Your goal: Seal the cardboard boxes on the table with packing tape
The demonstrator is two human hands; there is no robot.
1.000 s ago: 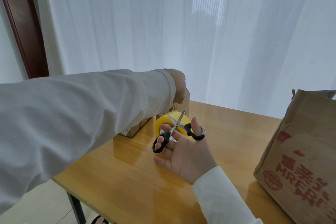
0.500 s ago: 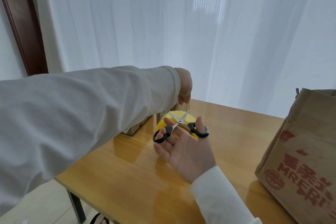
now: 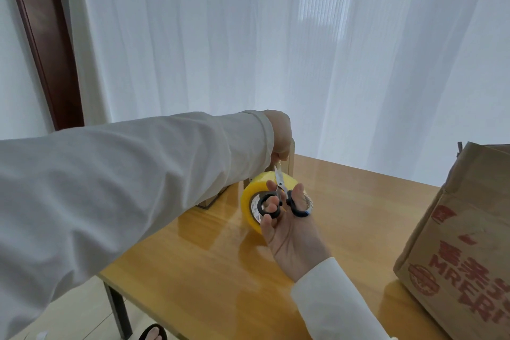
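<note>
Right hand [image 3: 292, 232] is gripping black-handled steel scissors [image 3: 281, 196], blades closed, over yellow packing-tape roll [image 3: 252, 196]; left hand [image 3: 280, 135] is pinching something at small cardboard box [image 3: 290, 163].

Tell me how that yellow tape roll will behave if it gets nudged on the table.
The tape roll stands on its round edge, so it would probably roll. The glossy table may let it slide too. It looks thick and nearly full, so likely fairly heavy for its size.
</note>
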